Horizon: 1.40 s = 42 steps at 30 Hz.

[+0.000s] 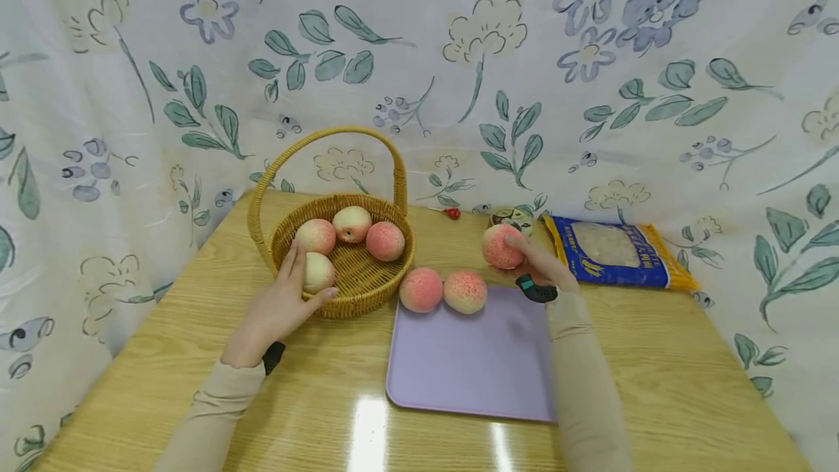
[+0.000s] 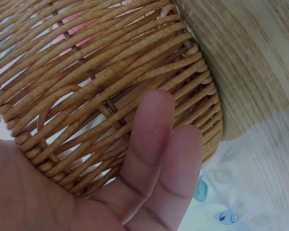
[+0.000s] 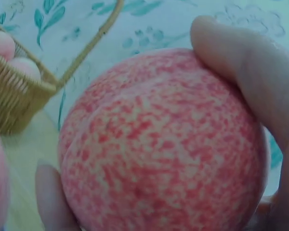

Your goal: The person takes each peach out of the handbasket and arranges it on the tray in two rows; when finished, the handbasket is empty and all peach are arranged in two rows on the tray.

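Note:
A pink speckled peach (image 1: 502,247) is in the grip of my right hand (image 1: 540,266), above the back edge of a lilac tray (image 1: 472,366). The right wrist view shows this peach (image 3: 164,144) close up, with thumb and fingers around it. Two peaches, one pink (image 1: 421,290) and one paler (image 1: 465,292), sit side by side at the tray's back left. At the left stands a wicker basket (image 1: 363,304) with several peaches inside. My left hand (image 1: 278,312) rests against its near left side, fingers extended; two fingertips (image 2: 156,110) lie along the outer weave.
A blue and yellow packet (image 1: 606,252) lies at the back right. Behind the held peach is a round patterned tin-like item (image 1: 513,220). A small red object (image 1: 452,213) lies near the back curtain (image 1: 426,57). The basket's tall handle (image 1: 328,133) arches upward.

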### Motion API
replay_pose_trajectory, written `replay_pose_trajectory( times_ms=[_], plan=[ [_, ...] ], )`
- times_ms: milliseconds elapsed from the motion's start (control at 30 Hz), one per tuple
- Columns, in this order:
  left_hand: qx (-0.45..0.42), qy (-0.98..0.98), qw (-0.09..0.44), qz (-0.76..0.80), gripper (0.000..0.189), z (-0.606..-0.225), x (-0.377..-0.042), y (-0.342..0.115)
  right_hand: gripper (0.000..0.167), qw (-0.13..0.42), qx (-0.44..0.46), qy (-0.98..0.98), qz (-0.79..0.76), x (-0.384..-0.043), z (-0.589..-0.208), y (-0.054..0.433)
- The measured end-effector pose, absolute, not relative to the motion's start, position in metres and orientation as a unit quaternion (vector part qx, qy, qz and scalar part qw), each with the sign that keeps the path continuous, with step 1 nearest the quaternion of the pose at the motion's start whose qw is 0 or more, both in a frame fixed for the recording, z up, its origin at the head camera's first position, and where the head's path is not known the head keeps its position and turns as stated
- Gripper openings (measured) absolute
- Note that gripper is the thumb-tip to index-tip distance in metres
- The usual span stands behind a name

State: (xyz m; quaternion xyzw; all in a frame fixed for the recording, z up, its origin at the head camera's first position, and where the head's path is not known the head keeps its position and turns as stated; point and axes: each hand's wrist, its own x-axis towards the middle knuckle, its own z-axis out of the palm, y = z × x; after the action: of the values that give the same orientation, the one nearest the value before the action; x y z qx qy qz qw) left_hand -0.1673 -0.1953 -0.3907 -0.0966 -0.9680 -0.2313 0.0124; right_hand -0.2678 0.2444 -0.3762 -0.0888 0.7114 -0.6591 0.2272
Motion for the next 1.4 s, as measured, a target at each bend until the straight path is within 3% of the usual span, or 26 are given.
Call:
replay_pose_trajectory(
  times_ms=[167,333,667,1033,1400],
  plan=[
    [-0.092,-0.969,0.011,-0.23,0.101,-0.39,-0.168,-0.197,0.056,0.226,-0.052,0.695,-0.68,-0.258,-0.397,0.257],
    [-0.096,-0.969,0.018,-0.228,0.1,-0.39,-0.167,-0.196,0.044,0.225,-0.058,0.689,-0.687,-0.243,-0.414,0.265],
    [-0.097,-0.968,0.015,-0.231,0.099,-0.392,-0.164,-0.196,0.068,0.249,-0.126,0.721,-0.634,-0.23,-0.424,0.265],
    [-0.096,-0.969,0.005,-0.226,0.098,-0.392,-0.169,-0.196,0.069,0.223,-0.075,0.813,-0.532,-0.232,-0.418,0.265],
    [-0.101,-0.968,0.008,-0.231,0.098,-0.393,-0.167,-0.197,0.066,0.202,-0.096,0.868,-0.443,-0.228,-0.418,0.267]
  ],
)
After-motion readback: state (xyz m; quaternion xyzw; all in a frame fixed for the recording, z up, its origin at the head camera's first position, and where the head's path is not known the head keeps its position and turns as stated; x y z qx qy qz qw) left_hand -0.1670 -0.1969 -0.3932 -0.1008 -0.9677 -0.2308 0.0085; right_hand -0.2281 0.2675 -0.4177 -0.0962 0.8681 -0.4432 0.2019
